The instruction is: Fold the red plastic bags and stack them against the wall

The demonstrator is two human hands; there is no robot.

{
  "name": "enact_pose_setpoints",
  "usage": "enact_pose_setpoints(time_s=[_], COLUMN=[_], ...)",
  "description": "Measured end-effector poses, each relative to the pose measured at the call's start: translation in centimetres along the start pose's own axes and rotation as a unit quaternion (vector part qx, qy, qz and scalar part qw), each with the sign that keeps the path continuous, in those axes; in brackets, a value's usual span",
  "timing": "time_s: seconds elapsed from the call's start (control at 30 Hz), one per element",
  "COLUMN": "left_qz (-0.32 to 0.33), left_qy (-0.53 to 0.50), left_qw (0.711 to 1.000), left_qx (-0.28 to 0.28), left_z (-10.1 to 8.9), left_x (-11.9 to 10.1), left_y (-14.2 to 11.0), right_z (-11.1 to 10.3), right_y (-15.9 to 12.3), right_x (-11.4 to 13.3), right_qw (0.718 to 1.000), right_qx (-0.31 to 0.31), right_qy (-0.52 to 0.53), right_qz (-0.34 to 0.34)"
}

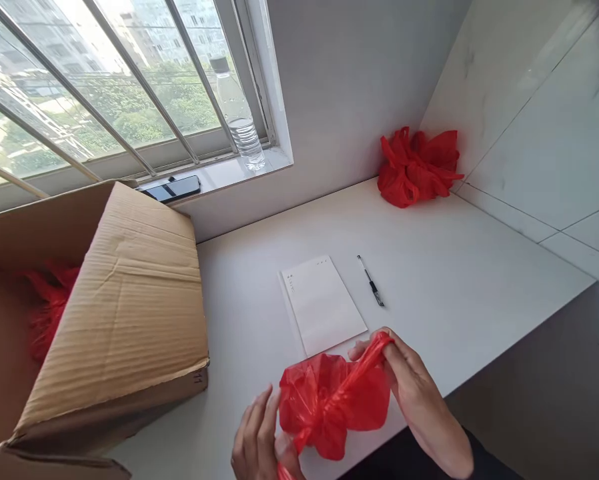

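Both my hands hold a red plastic bag (332, 400) just above the near edge of the white counter (444, 267). My right hand (412, 387) pinches one stretched handle of the bag at its upper right. My left hand (257, 440) grips the bag's lower left end. The bag is bunched and puffy between them. Just beyond it lies a white notepad (322, 303) with a black pen (371, 281) to its right.
An open cardboard box (129, 320) stands at the left with more red bags (47, 307) inside. A heap of red bags (417, 167) sits in the far right corner. On the window sill are a water bottle (237, 113) and a dark phone (174, 189).
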State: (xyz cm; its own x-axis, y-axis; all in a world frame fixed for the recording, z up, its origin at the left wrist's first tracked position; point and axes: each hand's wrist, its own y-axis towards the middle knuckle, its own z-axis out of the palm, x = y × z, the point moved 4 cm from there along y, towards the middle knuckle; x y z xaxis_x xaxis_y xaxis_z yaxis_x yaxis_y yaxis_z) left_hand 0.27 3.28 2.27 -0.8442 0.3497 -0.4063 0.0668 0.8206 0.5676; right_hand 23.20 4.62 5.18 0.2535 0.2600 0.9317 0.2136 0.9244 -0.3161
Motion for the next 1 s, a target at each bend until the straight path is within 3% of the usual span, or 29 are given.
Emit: enact_pose_setpoints(time_s=[0.1, 0.2, 0.27, 0.33, 0.43, 0.5, 0.6, 0.67, 0.73, 0.83, 0.9, 1.0], left_qz=[-0.014, 0.046, 0.108, 0.142, 0.122, 0.105, 0.097, 0.089, 0.073, 0.038, 0.004, -0.034], left_qy=[0.001, -0.039, -0.032, -0.002, 0.034, 0.039, 0.039, 0.033, 0.024, -0.001, -0.050, -0.120], left_qw=[1.000, 0.997, 0.990, 0.979, 0.973, 0.974, 0.974, 0.973, 0.974, 0.977, 0.984, 0.987], left_qx=[0.026, 0.047, 0.090, 0.148, 0.191, 0.195, 0.203, 0.209, 0.214, 0.208, 0.172, 0.104], left_z=[0.2, 1.0, 2.0, 3.2, 4.3, 4.7, 5.0, 5.0, 4.8, 3.8, 2.8, 1.4], left_x=[0.6, -0.5, -1.6, -2.3, -2.3, -2.2, -2.3, -2.3, -2.3, -2.4, -2.4, -2.0], left_y=[-0.6, -1.2, -1.7, -2.3, -3.0, -3.3, -3.5, -3.4, -3.1, -2.4, -1.8, -1.3], right_z=[-0.9, -1.6, -1.4, -0.8, -0.1, 0.0, 0.0, 0.0, -0.2, -0.8, -1.5, -2.4], right_y=[-0.2, -0.7, -1.1, -1.4, -1.4, -1.1, -0.6, -0.3, -0.2, -0.3, -0.3, 0.0], right_x=[-1.2, -2.8, -3.9, -5.4, -7.8, -9.1, -10.5, -10.9, -10.5, -8.2, -6.2, -3.6], right_qw=[0.997, 0.977, 0.941, 0.882, 0.798, 0.765, 0.748, 0.752, 0.775, 0.848, 0.902, 0.948], right_qx=[0.004, -0.011, 0.010, 0.059, 0.092, 0.074, 0.062, 0.068, 0.084, 0.086, 0.057, 0.011], right_qy=[-0.072, -0.168, -0.254, -0.356, -0.480, -0.523, -0.546, -0.545, -0.525, -0.432, -0.345, -0.253], right_qz=[-0.029, -0.131, -0.224, -0.301, -0.353, -0.368, -0.373, -0.363, -0.342, -0.294, -0.251, -0.192])
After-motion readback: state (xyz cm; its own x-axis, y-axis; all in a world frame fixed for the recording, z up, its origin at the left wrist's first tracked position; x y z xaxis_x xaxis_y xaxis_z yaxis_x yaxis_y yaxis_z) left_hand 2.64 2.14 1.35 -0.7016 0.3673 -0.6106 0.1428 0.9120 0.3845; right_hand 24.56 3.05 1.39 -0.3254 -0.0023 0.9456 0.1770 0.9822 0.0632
